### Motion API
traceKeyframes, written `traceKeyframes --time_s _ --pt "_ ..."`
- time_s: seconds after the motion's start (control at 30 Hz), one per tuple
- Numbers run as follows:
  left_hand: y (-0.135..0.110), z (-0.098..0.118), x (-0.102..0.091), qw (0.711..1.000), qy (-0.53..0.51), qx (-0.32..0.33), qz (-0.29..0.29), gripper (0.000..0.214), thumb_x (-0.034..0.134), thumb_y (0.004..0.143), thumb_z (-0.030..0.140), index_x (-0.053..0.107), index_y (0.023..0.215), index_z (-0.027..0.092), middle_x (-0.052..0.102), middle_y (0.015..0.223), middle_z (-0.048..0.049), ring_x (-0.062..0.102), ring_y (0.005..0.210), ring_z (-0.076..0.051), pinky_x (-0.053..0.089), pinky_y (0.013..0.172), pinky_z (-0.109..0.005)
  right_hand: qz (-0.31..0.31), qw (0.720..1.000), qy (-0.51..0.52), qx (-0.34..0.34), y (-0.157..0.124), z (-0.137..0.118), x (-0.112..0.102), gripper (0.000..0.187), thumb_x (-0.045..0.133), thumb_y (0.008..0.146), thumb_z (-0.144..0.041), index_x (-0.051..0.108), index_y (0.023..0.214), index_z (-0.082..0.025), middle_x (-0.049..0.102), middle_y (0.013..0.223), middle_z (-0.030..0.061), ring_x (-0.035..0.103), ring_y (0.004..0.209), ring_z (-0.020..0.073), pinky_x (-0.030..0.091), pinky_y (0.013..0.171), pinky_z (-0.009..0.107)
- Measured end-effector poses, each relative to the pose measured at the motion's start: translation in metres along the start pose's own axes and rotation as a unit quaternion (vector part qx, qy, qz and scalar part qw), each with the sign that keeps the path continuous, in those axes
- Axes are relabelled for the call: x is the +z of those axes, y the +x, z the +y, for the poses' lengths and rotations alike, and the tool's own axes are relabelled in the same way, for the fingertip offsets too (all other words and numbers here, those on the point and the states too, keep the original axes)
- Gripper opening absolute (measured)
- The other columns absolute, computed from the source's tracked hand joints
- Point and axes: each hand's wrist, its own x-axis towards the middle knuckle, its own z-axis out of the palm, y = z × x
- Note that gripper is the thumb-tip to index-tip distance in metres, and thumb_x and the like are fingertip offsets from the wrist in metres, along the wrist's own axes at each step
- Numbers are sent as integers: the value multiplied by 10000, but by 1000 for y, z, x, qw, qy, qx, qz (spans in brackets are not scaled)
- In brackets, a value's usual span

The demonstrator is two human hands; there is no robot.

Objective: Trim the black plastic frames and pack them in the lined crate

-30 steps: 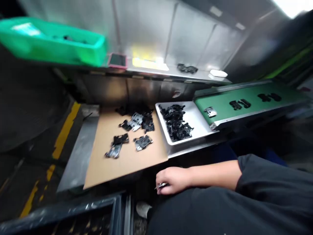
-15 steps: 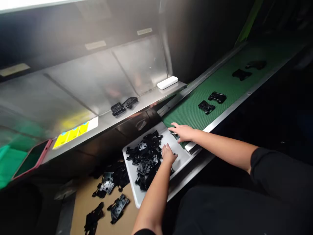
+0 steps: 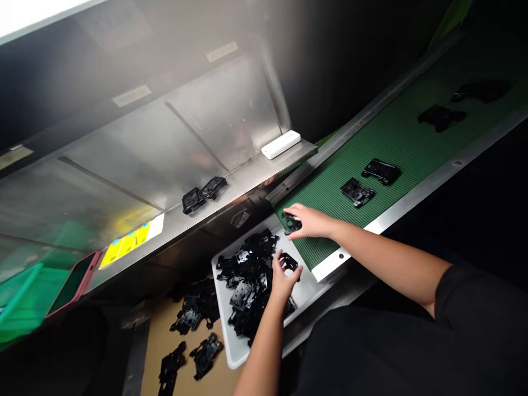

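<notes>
My right hand (image 3: pixel 310 220) rests at the near end of the green conveyor belt (image 3: pixel 396 148), fingers closed on a small black plastic part (image 3: pixel 292 223). Over the white tray (image 3: pixel 235 352), my left hand (image 3: pixel 284 273) pinches another black part (image 3: pixel 289 263) between thumb and fingers. The tray holds a heap of several black plastic parts (image 3: pixel 247 280). Two more black parts (image 3: pixel 357 192) (image 3: pixel 381 170) lie on the belt just beyond my right hand.
Further black parts (image 3: pixel 441 116) ride up the belt. A steel shelf (image 3: pixel 247 181) carries two black parts (image 3: pixel 203 193), a white block (image 3: pixel 282 144), yellow labels (image 3: pixel 131 241) and a red-cased phone (image 3: pixel 73 283). Loose parts (image 3: pixel 193 316) lie on brown cardboard (image 3: pixel 214 382). A green bin (image 3: pixel 18 300) sits far left.
The camera swung from the cardboard toward the belt. My right hand rose from my lap to the belt's end and took a part; my left hand came in and picked one from the tray.
</notes>
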Motion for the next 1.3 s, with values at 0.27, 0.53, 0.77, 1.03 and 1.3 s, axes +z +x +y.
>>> traceKeyframes --time_s 0.27,0.53,0.77,1.03,1.3 --pt "-132 61 -46 912 -399 89 -42 1254 528 569 1091 392 1639 451 509 1661 -70 536 1489 -407 453 1227 -600 37 999 25 6 -6 21 6 869 848 820 -613 563 1558 -253 600 1533 140 629 1395 360 524 1204 490" --pt "-198 68 -97 861 -499 74 -63 1242 800 463 961 584 1541 382 561 1617 -93 537 1478 -473 523 1175 -571 29 992 -102 66 -8 39 24 914 765 792 -693 557 1563 -248 554 1596 152 688 1272 429 626 996 499" --pt "-233 59 -139 846 -520 102 -51 1126 885 531 842 628 1518 365 623 1571 -63 579 1446 -461 553 1167 -562 20 980 -177 87 -4 60 30 951 747 749 -733 583 1534 -221 579 1571 164 693 1241 421 613 984 483" --pt "-247 37 -171 832 -539 116 -53 1080 853 558 861 637 1506 391 642 1555 -9 623 1413 -427 586 1149 -525 13 975 -204 86 -6 71 31 1013 744 745 -761 541 1567 -204 561 1592 163 660 1307 410 591 1044 479" --pt "-226 -22 -219 909 -396 79 106 1150 827 582 868 562 1556 316 578 1593 -141 574 1451 -439 500 1202 -566 -2 970 -216 107 -6 67 24 998 770 737 -721 550 1565 -208 560 1613 173 647 1343 439 581 1078 526"
